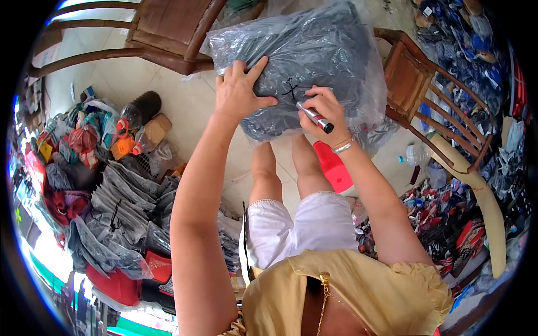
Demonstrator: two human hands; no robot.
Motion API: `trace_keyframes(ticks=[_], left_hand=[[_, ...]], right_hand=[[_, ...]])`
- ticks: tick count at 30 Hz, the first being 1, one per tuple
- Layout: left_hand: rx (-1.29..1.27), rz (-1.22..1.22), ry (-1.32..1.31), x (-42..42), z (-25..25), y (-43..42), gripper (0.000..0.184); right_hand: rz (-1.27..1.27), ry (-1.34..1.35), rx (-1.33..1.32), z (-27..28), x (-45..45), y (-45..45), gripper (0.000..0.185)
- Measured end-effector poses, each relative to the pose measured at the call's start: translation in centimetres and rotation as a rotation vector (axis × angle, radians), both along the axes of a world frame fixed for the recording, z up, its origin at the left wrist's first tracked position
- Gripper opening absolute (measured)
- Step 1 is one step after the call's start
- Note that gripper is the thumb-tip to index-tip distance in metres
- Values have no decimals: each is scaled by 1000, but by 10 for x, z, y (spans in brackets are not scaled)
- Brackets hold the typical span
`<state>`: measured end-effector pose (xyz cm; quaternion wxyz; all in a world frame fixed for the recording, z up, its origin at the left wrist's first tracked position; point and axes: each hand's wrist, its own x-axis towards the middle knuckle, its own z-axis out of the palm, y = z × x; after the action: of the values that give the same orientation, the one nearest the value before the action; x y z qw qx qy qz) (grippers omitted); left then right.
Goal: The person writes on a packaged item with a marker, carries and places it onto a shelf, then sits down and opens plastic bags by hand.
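Bundle (314, 47), dark in crinkled clear plastic (374, 84); left hand (236, 92) spread atop, right hand (335, 116) clamping marker (320, 121).

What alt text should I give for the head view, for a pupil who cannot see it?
A person's right grip holds a marker pen over a plastic-wrapped dark bundle, near a black handwritten mark, while the left grip rests spread on the bundle. Wooden chairs stand at both sides, with heaps of mixed goods to left and right.
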<state>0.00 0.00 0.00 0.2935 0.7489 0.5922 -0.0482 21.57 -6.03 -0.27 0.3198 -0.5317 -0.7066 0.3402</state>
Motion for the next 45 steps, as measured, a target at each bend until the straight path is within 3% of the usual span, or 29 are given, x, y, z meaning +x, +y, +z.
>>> trace_keyframes(ticks=[22,26,29,35,40,45], left_hand=[[73,4,-13,2,-6,-3,92],[86,-3,-9,1,-5,-4,92],[94,0,-28,1,-4,-4,92],[90,3,-30,1,-5,-5,91],[94,-6,-14,1,-6,-6,93],[67,4,-14,1,-4,-5,92]], right_hand=[[-151,25,150,3,10,14,19],[-134,-27,150,2,10,11,19],[-110,-9,1,7,12,-1,19],[-160,-8,173,-2,14,6,19],[-117,-9,134,3,13,0,19],[-229,67,15,8,30,-15,17]])
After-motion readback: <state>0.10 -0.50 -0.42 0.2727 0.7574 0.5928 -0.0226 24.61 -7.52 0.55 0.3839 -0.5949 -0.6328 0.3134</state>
